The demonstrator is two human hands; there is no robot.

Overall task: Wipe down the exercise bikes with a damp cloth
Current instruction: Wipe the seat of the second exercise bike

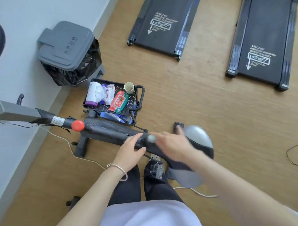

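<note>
Black and rigid, the exercise bike (pixel 108 129) frame lies under both hands; it looks heavy and stable, unlikely to shift under wiping. Left hand (pixel 129 151) rests flat on the tube, fingers spread, gripping nothing. Just right of it, the blurred right hand (pixel 171 142) sits by a small teal knob (pixel 151 138); whether it is closed on anything I cannot tell. No damp cloth is clearly visible; wipes (pixel 119 102) lie in the trolley (pixel 139 96) beyond the hands.

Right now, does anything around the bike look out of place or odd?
Mildly. No cloth is visible in either hand: the left hand lies open on the black bike frame, while the right hand is motion-blurred. A loose white cable trails across the floor under the frame. Nothing looks spilled or broken.
</note>
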